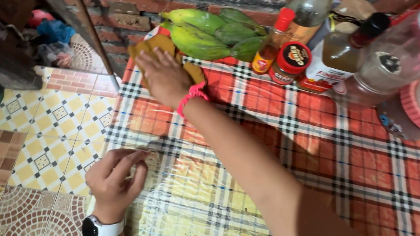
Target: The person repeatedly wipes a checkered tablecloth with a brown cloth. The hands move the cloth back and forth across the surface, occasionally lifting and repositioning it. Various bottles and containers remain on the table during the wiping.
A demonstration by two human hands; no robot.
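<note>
— Where's my right hand [164, 76]?
— Flat and released, palm down on a brown cloth [160, 44] at the far left corner of the surface [321, 157], just in front of the green bananas [209, 31].
— And my left hand [113, 178]?
— At the near left edge, fingers curled loosely against the plaid plastic cover [252, 117]; I can't tell whether it pinches anything. Bottles [282, 36] and a red-lidded jar [290, 63] stand right of the bananas.
</note>
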